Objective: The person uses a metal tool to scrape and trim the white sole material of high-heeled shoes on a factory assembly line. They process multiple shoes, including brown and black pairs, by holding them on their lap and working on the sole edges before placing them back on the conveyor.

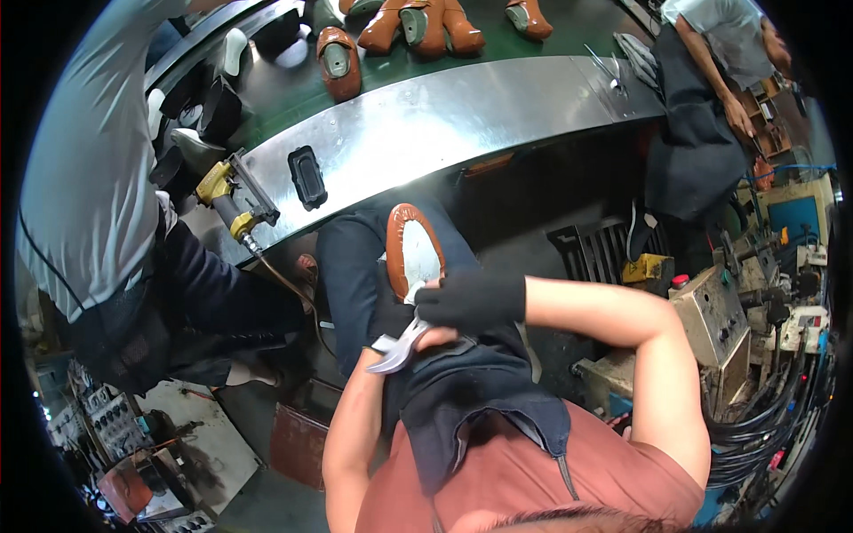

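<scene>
A brown shoe upper on a last (401, 236) rests sole up across my lap, its white insole showing and the brown edge gathered over the rim. My left hand (394, 318), in a black fingerless glove, is closed round the heel end of the shoe; its fingers are largely hidden. Crossing over it, my right hand (471, 300), gloved the same way, grips metal pincers (400, 346) with a curved, hooked end pointing toward my left wrist. The other end of the pincers lies close to the insole, partly covered by my fingers.
A metal-edged bench (391, 124) curves ahead, holding a black tray (307, 177), a yellow nail gun (233, 195) with a hose, and several brown shoes (418, 27). Co-workers stand left (98, 169) and far right (697, 115). A machine control box (711, 315) stands right.
</scene>
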